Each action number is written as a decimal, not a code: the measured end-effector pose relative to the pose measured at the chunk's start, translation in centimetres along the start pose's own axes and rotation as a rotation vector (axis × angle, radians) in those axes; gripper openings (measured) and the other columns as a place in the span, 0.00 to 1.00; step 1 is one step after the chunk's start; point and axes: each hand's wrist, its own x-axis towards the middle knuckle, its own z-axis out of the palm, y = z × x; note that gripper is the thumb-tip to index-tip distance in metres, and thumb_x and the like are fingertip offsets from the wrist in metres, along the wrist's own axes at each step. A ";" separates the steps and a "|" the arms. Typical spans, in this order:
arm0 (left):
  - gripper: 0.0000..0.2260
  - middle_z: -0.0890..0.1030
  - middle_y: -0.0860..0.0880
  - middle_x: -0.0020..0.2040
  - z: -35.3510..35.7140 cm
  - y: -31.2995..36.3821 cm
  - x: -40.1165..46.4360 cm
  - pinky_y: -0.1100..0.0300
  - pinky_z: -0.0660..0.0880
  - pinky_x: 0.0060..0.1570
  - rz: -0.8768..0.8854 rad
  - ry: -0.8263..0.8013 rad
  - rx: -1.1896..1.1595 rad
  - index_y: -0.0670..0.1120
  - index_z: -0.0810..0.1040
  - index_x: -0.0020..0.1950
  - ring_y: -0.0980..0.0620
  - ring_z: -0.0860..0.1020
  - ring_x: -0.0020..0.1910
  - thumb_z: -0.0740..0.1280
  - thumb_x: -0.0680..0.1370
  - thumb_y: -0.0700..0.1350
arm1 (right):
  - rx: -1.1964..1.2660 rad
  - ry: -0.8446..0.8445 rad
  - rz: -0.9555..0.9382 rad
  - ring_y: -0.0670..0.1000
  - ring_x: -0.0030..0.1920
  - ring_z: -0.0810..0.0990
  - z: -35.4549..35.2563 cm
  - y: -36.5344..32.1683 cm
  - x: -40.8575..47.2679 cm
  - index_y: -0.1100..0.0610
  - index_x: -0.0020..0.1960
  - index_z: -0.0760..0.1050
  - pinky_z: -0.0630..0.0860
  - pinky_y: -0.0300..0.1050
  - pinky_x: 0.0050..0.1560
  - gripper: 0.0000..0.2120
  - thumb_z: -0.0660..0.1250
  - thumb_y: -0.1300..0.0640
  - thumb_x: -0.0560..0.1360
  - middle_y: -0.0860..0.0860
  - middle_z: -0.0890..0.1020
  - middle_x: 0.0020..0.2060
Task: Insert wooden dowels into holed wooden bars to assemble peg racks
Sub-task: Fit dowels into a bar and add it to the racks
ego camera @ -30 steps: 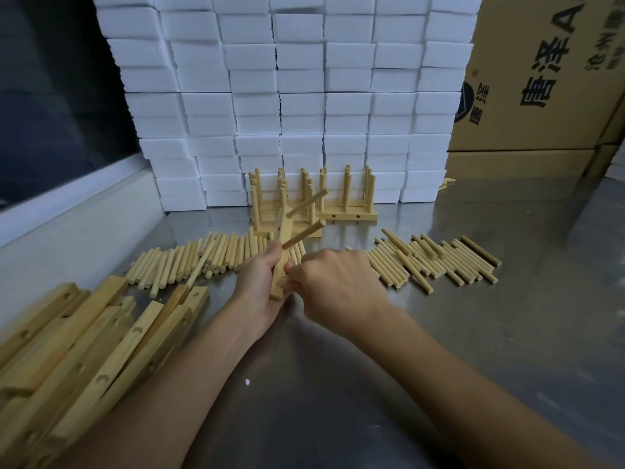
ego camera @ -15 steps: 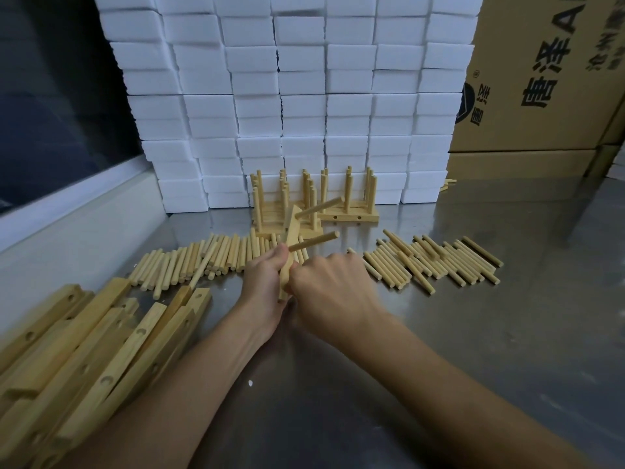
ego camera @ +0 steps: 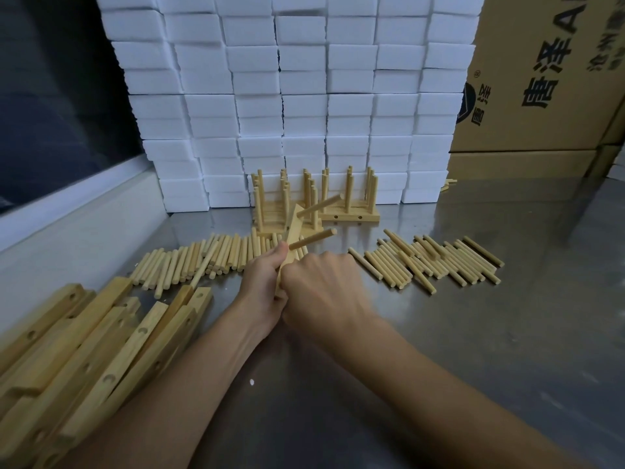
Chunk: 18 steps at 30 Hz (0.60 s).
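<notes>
While the left hand [ego camera: 262, 282] grips the bar [ego camera: 293, 236] and holds it tilted up off the table [ego camera: 473, 333], the right hand [ego camera: 324, 292] is curled against the bar's lower end; from where I stand its fingers are hidden, so I cannot tell what they hold, though a third dowel going into the lowest hole seems likely. To do this well, I'd keep the bar steady in the left hand, line the dowel square with the hole, and push straight along its axis with a slight twist, so it seats fully instead of leaning. Two dowels [ego camera: 313, 239] already stick out of the bar toward the right, roughly parallel. It is pale, plain wood, a slim flat strip, raised above the middle of the table between the loose dowels on the left [ego camera: 189, 265] and those on the right [ego camera: 436, 265]. Spare bars [ego camera: 84, 340] lie heaped at the near left, and finished racks [ego camera: 314, 204] stand behind, against the white blocks [ego camera: 304, 96].
</notes>
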 end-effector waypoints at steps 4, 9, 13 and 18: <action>0.14 0.79 0.49 0.33 0.1 0.0 0.1 0.60 0.73 0.34 0.032 0.013 0.059 0.40 0.79 0.61 0.52 0.78 0.34 0.63 0.82 0.47 | 0.052 -0.001 0.072 0.49 0.27 0.58 0.6 0.1 -0.2 0.54 0.35 0.59 0.50 0.44 0.28 0.15 0.61 0.58 0.78 0.49 0.60 0.28; 0.16 0.77 0.46 0.38 0.4 -0.3 -0.1 0.63 0.70 0.28 0.086 0.056 0.082 0.36 0.77 0.66 0.52 0.74 0.31 0.63 0.82 0.45 | 0.282 0.013 0.229 0.51 0.33 0.68 1.7 0.5 0.0 0.52 0.38 0.64 0.62 0.45 0.33 0.12 0.63 0.55 0.78 0.48 0.65 0.30; 0.15 0.78 0.48 0.39 0.3 -0.5 0.1 0.65 0.70 0.27 0.101 0.072 0.104 0.38 0.78 0.65 0.55 0.75 0.31 0.63 0.82 0.45 | 0.325 -0.012 0.264 0.51 0.34 0.68 1.5 0.7 0.3 0.52 0.36 0.62 0.64 0.46 0.38 0.14 0.64 0.55 0.77 0.47 0.66 0.30; 0.12 0.79 0.44 0.44 0.2 -0.6 0.2 0.58 0.71 0.37 0.108 0.085 0.080 0.41 0.82 0.54 0.50 0.77 0.40 0.62 0.83 0.46 | 0.236 -0.016 0.210 0.50 0.32 0.67 1.2 1.0 0.9 0.52 0.33 0.59 0.63 0.44 0.33 0.19 0.66 0.57 0.75 0.47 0.64 0.30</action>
